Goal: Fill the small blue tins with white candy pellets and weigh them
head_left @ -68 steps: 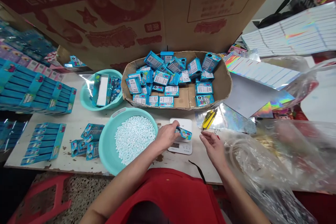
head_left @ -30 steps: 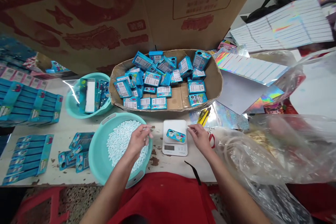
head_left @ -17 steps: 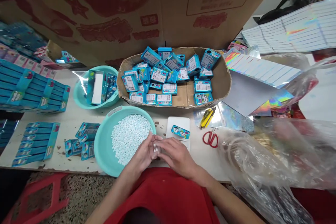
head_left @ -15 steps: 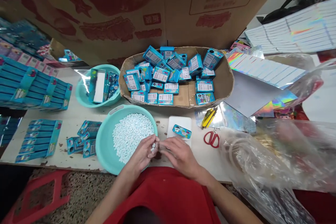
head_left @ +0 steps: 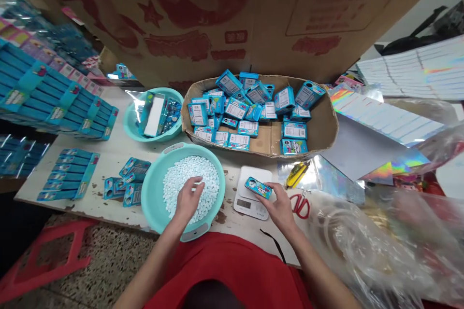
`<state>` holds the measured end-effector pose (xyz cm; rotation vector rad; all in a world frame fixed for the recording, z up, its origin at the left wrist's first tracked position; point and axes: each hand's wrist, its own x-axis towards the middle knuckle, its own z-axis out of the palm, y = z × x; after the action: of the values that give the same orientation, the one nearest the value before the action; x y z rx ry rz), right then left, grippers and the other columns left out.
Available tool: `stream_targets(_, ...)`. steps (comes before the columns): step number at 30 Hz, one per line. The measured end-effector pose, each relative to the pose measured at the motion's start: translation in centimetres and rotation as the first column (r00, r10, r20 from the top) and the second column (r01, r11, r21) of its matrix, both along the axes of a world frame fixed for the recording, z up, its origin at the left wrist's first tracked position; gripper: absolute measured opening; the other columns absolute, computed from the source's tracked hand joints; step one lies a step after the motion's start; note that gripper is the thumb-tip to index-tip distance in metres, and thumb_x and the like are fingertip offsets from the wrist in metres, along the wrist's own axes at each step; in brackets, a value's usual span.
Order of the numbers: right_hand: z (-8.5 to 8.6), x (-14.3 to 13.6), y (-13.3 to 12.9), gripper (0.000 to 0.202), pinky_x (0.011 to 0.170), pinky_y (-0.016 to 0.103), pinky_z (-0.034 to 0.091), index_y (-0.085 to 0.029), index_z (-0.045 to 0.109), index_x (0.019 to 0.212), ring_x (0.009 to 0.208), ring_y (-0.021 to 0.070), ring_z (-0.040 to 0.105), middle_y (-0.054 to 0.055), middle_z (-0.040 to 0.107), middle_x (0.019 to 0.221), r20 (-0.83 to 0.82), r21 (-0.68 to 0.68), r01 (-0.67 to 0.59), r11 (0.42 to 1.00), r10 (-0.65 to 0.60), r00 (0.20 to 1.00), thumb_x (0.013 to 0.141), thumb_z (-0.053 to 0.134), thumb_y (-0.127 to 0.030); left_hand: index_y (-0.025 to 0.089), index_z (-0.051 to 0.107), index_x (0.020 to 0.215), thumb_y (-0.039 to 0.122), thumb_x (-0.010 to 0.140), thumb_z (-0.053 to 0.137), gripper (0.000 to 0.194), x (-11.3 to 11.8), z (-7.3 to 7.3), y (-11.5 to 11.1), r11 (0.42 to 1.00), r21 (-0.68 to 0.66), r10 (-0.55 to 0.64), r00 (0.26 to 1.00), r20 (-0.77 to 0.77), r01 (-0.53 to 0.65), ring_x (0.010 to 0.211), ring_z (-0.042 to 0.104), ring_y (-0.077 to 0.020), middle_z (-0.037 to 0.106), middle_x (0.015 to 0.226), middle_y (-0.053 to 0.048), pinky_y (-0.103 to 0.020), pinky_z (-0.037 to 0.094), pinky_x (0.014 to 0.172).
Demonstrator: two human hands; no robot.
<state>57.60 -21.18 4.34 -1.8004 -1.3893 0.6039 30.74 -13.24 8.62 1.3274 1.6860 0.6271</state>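
Observation:
My left hand (head_left: 188,198) is over the white candies (head_left: 208,181) in the large turquoise basin (head_left: 150,198). Its thumb and fingers are curved and apart, and I see nothing between them. My right hand (head_left: 279,203) grips the right end of a small blue box (head_left: 258,187) with a round window at its left end. That box is over the white scale (head_left: 250,208), whose small display shows at the front left; whether the box touches the plate I cannot tell.
Behind stands a cardboard tray (head_left: 261,145) of blue boxes, beside a smaller turquoise bowl (head_left: 137,133). Blue boxes (head_left: 134,169) lie left of the basin. Red scissors (head_left: 300,206), a yellow cutter (head_left: 297,174) and plastic bags (head_left: 355,236) are at the right.
My hands have parted: the left went from the basin's right edge to over the candies, the right moved to the blue box and took hold of it. The view has shifted, moving the scene rightward.

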Motion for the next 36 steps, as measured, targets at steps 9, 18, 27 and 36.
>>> stream_targets(9, 8.3, -4.5, 3.4, 0.025, 0.073, 0.036, 0.042, -0.026, 0.063, 0.098, 0.080, 0.0222, 0.059, 0.004, 0.064, 0.083, 0.111, 0.176, -0.246, 0.953, 0.229, 0.967, 0.079, 0.064, -0.043, 0.015, 0.063, 0.106, 0.061, 0.082, 0.047, 0.054, 5.8, 3.2, 0.5, 0.897, -0.440, 0.399, 0.518, 0.756, -0.048, 0.104, 0.059, -0.0205, 0.063, 0.116, -0.014, -0.029, 0.046, 0.085)
stream_targets(18, 5.9, -6.8, 4.5, 0.025, 0.071, 0.035, 0.046, -0.025, 0.063, 0.096, 0.082, 0.0224, 0.058, 0.004, 0.062, 0.085, -0.031, 0.114, -0.263, 0.958, 0.268, 0.963, 0.078, 0.066, -0.042, 0.015, 0.068, 0.095, 0.014, 0.063, 0.071, 0.032, 3.6, 2.7, 0.0, 0.915, -0.383, 0.396, 0.454, 0.798, -0.125, 0.099, 0.060, -0.0184, 0.067, 0.108, -0.011, -0.028, 0.044, 0.088)
stream_targets(27, 6.8, -8.7, 6.6, 0.026, 0.074, 0.034, 0.047, -0.023, 0.065, 0.094, 0.082, 0.0211, 0.058, 0.004, 0.062, 0.086, -0.162, 0.128, -0.217, 0.968, 0.236, 0.958, 0.074, 0.069, -0.038, 0.024, 0.056, 0.126, 0.035, 0.083, 0.054, 0.045, 3.2, 4.1, -0.2, 0.970, 0.188, -0.204, 0.936, 0.287, 0.154, 0.133, 0.036, -0.0241, 0.050, 0.137, -0.004, -0.036, 0.023, 0.112)
stream_targets(36, 7.1, -8.3, 5.9, 0.035, 0.079, 0.033, 0.049, -0.023, 0.064, 0.099, 0.088, 0.0190, 0.058, 0.003, 0.058, 0.094, -0.509, 0.126, -0.117, 0.985, 0.165, 0.845, 0.069, 0.074, -0.036, 0.023, 0.035, 0.140, 0.031, 0.081, 0.059, 0.064, 1.0, 6.8, 0.1, 0.858, 0.373, -0.440, 0.880, 0.180, 0.353, 0.140, 0.020, -0.0270, 0.028, 0.151, -0.008, -0.043, 0.014, 0.115)
